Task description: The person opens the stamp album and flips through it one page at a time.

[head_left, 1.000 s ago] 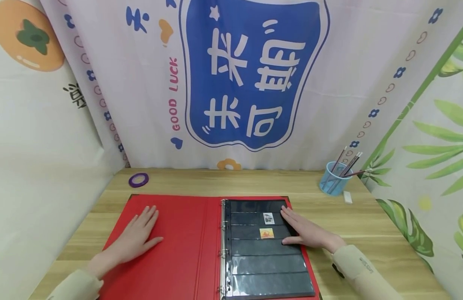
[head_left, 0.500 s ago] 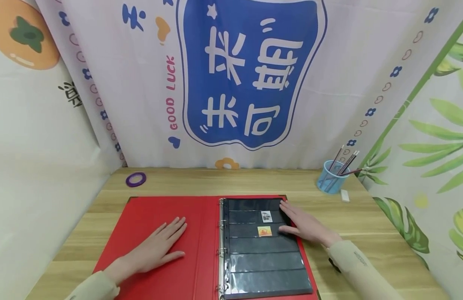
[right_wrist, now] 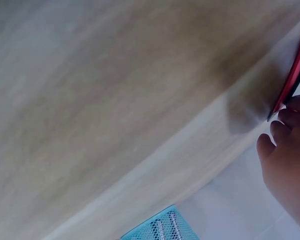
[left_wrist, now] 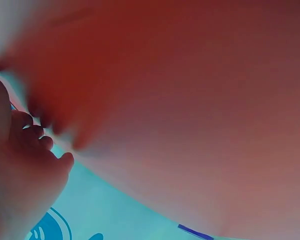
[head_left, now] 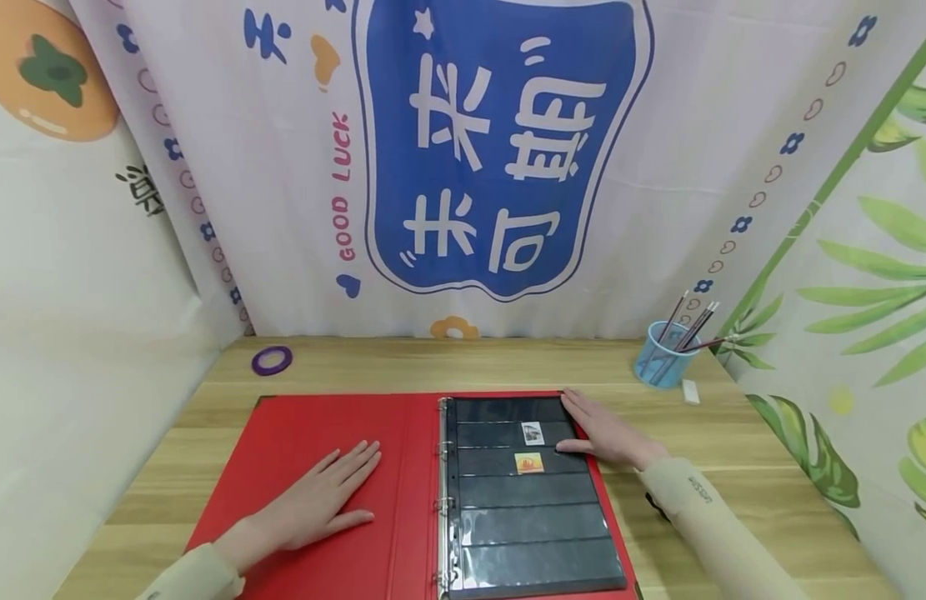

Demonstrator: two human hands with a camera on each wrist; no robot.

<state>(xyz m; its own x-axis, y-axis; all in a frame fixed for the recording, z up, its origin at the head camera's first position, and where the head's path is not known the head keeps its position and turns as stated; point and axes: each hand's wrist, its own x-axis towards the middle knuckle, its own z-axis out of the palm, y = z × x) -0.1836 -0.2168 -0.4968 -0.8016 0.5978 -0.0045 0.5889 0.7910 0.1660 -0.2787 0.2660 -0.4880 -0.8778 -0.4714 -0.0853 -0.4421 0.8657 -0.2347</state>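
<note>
Stretching across the near half of the scene, a wood-grained table (head_left: 500,364) meets a pale printed curtain (head_left: 688,167) at its far edge, with a blue badge of white characters and "GOOD LUCK" lettering. Green leaves cover the right wall (head_left: 883,333); an orange fruit is printed on the left one. A red binder (head_left: 320,421) lies spread at the near middle. The left hand (head_left: 323,500) is over its left cover, fingers straight, holding nothing. The right hand (head_left: 607,433) is at the far right corner, fingers extended, thumb over the black page (head_left: 538,521).

The right wrist view shows those fingertips at the binder's red-and-black edge, and a mesh wall that the head view barely resolves on the blue cup (head_left: 658,371). The left wrist view is mostly blurred red, too soft to tell how firmly that hand presses.

The cup, far right, contains thin pencils (head_left: 706,321); a small white block (head_left: 691,392) is just beside it. Metal rings (head_left: 442,504) run along the page's left side, its clear pockets holding a black-and-white stamp (head_left: 533,433) and, nearer, a yellow-orange stamp (head_left: 529,462). A purple ring (head_left: 272,372) lies far left.
</note>
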